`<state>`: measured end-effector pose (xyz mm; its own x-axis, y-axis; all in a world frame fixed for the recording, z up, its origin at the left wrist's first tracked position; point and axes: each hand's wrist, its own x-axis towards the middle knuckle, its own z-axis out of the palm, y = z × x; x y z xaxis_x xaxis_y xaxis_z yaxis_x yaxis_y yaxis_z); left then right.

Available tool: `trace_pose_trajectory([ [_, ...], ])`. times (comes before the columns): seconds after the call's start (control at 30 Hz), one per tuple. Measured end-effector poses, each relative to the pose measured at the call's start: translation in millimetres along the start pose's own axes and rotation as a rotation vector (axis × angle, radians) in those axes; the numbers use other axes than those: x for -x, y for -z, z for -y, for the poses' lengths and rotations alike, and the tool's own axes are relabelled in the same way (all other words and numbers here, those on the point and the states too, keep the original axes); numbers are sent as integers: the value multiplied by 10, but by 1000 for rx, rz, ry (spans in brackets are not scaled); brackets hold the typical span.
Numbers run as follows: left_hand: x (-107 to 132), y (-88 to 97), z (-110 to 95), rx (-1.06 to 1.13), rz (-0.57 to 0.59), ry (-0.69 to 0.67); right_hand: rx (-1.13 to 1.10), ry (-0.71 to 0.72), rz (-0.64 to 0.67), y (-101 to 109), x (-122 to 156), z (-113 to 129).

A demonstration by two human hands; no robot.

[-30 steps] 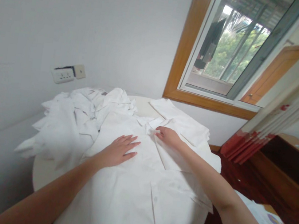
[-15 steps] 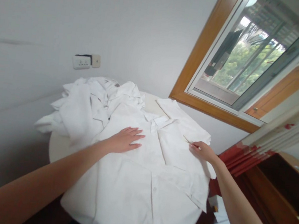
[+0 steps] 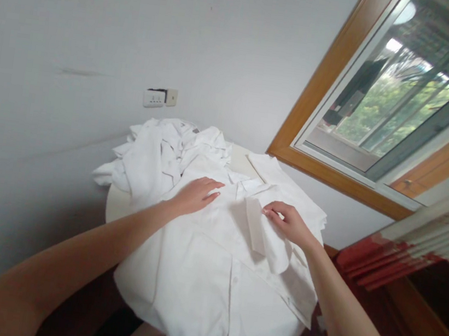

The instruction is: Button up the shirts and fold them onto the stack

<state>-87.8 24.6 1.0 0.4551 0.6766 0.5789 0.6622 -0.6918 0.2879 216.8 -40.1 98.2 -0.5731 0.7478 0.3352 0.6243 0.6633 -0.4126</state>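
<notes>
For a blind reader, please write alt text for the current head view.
A person's right hand pinches a raised white cloth flap above a white shirt spread on a table, left hand over the shirt. Rumpled white laundry lies beyond, at left.

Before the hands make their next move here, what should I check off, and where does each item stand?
1. Left hand palm down over the white buttoned fabric shirt: ok.
2. Right hand pinching the raised white fabric flap: ok.
3. Shirt lying flat: not ok, flap raised.
4. Crumpled white cloth pile apart from right hand: ok.
5. Near edge of the round pale table: cannot tell, covered.
</notes>
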Motion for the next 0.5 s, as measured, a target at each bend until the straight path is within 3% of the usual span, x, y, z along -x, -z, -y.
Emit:
trace_pose_trajectory([
  [0.13, -35, 131, 21, 25, -227, 86, -79, 95, 65, -557, -343, 249],
  [0.27, -33, 234, 31, 35, -332, 114, -26, 238, 169, -1060, -576, 382],
  [0.37, -16, 266, 20, 44, -328, 105, 14, 292, 145, -1092, -659, 289],
  [0.5, 0, 256, -11, 98, -231, 11, 150, 67, -32, -754, -647, -262],
])
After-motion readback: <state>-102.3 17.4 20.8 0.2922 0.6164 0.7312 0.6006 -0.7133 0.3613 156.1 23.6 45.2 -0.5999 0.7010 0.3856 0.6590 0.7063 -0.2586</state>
